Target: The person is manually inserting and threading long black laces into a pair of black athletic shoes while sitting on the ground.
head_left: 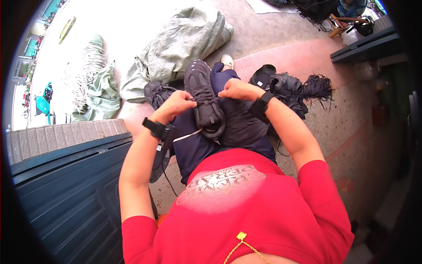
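Observation:
A dark grey sneaker (203, 99) lies on my lap, toe pointing away from me. My left hand (178, 104) pinches its lace at the shoe's left side. On the right side, my right hand (235, 89) grips the other lace end with fingers curled. Both wrists wear black bands. A second dark shoe (157, 93) rests on the floor just left of my knee, and another dark shoe piece (159, 162) hangs under my left forearm.
A pile of dark shoes and black laces (292, 90) lies to the right on the speckled floor. Large grey-green sacks (180, 46) sit ahead. A dark blue slatted panel (66, 193) stands at my left. A dark bench (367, 46) is at the far right.

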